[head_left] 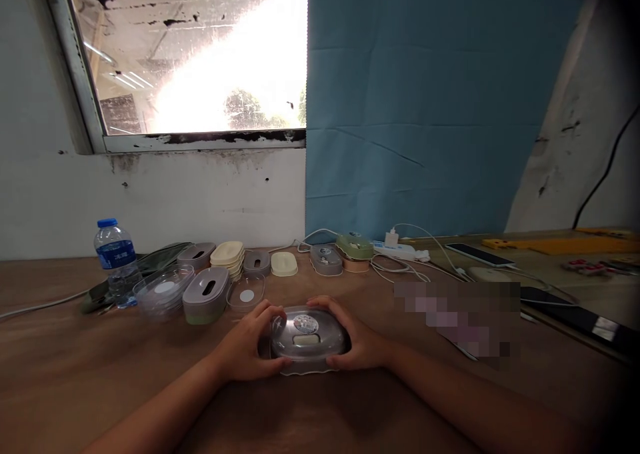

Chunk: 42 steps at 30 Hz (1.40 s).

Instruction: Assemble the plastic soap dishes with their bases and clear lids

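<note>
A grey oval box (320, 337) under a clear domed plastic cover stands on the brown table in front of me. A round printed sticker (305, 324) and a pale slot show on its top. My left hand (255, 344) grips the box's left end, thumb at the near edge and fingers at the far edge. Around the right end my right hand (357, 339) curls in the same way. Both palms face inward, and the box rests between them. The ends of the box are partly hidden by the hands.
Behind at left are grey slotted boxes (206, 295), stacked cream lids (228, 257), clear plastic covers (163, 291) and a water bottle (117, 261). Covered boxes (326, 261) stand at the back middle. A power strip (397, 249), cables and phones (479, 255) lie to the right.
</note>
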Tool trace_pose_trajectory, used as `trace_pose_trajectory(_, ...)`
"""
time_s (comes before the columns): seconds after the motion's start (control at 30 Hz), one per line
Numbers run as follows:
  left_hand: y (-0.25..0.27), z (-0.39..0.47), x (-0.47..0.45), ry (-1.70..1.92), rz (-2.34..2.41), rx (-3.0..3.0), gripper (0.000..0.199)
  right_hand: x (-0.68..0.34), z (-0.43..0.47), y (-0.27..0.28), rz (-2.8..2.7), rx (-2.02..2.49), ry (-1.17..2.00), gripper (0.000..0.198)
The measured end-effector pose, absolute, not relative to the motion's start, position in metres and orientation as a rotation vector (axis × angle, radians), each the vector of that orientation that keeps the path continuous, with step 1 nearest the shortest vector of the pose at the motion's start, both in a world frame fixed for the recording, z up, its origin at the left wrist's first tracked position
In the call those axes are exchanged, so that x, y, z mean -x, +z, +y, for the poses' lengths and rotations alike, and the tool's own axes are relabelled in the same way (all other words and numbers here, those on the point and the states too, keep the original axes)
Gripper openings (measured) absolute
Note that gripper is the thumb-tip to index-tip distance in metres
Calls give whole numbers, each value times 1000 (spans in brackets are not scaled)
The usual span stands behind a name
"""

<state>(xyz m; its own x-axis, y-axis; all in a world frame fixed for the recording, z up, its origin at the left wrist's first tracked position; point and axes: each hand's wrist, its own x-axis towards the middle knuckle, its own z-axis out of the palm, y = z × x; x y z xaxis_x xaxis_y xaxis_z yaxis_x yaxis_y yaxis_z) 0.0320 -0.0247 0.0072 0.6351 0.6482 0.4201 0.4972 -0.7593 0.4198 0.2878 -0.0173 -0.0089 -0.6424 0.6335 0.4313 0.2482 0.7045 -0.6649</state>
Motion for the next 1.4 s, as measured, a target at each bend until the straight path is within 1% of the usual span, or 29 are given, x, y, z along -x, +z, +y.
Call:
trace_pose_trajectory(0.1,9,-27,-34,841,947,-2543,48,-290,-12,-15,-2174,717,894,82)
trace_pose_trajectory(0.23,10,-28,-35,847,949,-2523,46,-292,-9,-19,-2149,704,940,82)
trace_pose_trajectory(0.47,6,-24,-33,900,871,-2494,42,-289,-12,-13,-2122,696,955,71)
trace_pose_trajectory(0.6,2,-22,-31,919,889,-2461,49,-287,-14,-7,-2146,734,882,62)
trace_pose_trajectory(0.7,0,-20,-29,989,914,-2473,53,-287,-14,-6,-2092,725,904,61)
trace_pose_trajectory(0.77,0,-19,-27,1085,957,-2514,48,-286,-13,-7,-1998,709,995,61)
trace_pose_trajectory(0.87,2,-16,-24,1196,1077,-2638,30,-284,-9,-10,-1787,729,1100,58)
trace_pose_trajectory(0.97,6,-15,-21,1125,1093,-2809,19,-284,0,-14,-1534,784,1103,61)
trace_pose_trajectory(1.07,9,-16,-21,963,1017,-2938,18,-285,10,-19,-1291,818,1107,65)
trace_pose_trajectory(1.27,9,-16,-25,881,936,-3009,23,-287,14,-13,-991,821,1200,46)
trace_pose_trajectory(1.4,6,-14,-24,850,931,-3023,24,-288,11,-8,-911,819,1255,39)
